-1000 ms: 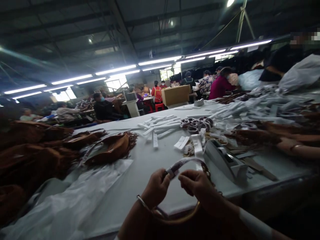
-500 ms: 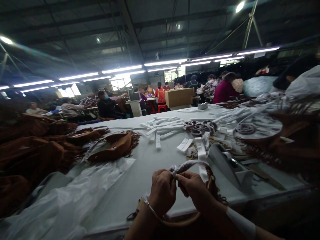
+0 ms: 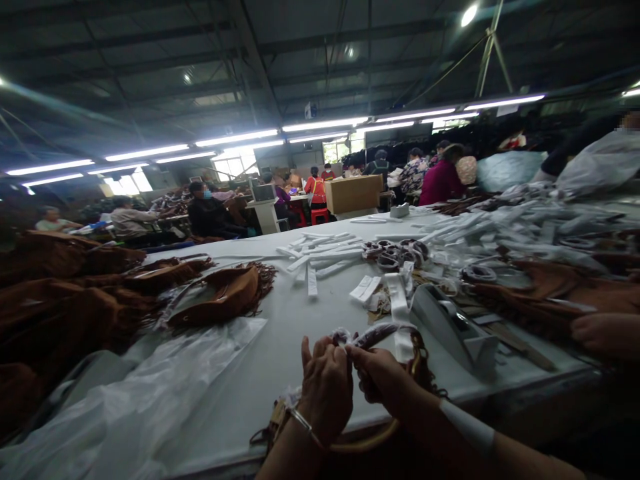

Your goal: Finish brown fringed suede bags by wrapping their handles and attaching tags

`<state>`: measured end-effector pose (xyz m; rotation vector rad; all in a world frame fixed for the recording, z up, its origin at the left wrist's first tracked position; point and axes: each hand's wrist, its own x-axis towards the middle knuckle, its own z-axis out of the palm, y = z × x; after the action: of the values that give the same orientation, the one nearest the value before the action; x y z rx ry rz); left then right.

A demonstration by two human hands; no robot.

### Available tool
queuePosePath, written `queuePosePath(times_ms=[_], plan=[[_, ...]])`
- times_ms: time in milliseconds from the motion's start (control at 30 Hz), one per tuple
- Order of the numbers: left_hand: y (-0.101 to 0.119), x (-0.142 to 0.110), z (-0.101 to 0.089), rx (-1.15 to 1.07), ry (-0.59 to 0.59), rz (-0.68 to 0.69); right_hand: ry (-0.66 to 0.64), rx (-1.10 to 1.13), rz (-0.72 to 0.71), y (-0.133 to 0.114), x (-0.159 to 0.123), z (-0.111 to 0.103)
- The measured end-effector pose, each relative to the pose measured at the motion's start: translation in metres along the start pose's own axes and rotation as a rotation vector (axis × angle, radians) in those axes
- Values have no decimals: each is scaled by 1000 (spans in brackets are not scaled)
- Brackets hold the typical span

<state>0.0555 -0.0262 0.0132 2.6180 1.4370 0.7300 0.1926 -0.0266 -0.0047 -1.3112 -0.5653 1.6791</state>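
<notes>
My left hand [image 3: 326,389] and my right hand [image 3: 381,377] meet at the near edge of a long white table [image 3: 280,347]. Between them they pinch a dark strap [image 3: 377,334] wrapped in white tissue, which arches up and to the right. A brown fringed piece [image 3: 425,370] hangs behind my right hand. A tan curved handle [image 3: 367,440] and a buckle lie under my wrists. A metal bangle sits on my left wrist.
A grey tape dispenser [image 3: 453,327] stands just right of my hands. White paper strips [image 3: 325,257] and wrapped coils lie mid-table. Brown fringed bags [image 3: 220,293] pile up at left above clear plastic sheet [image 3: 150,393]. Another person's hand [image 3: 605,333] rests at right. Workers sit in the background.
My two hands have closed together on the wrapped strap, and the loose tissue arch has been pulled tighter and lower. The other person's hand and brown bag at right shifted.
</notes>
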Motion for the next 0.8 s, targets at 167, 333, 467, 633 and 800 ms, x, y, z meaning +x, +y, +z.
queuePosePath(times_ms=[167, 333, 467, 633, 800], plan=[[-2, 2, -4, -27, -49, -29, -140, 37, -63, 7, 4, -11], [-2, 8, -11, -57, -104, -57, -66, -36, -96, 6, -1, -12], [-9, 11, -11, -164, -107, -28, -92, 56, -109, 6, -5, -7], [-19, 18, -19, -419, -170, -88, -120, 241, -232, 16, -1, 4], [-22, 20, -27, -689, -223, -213, -4, 123, -328, 19, 3, 14]])
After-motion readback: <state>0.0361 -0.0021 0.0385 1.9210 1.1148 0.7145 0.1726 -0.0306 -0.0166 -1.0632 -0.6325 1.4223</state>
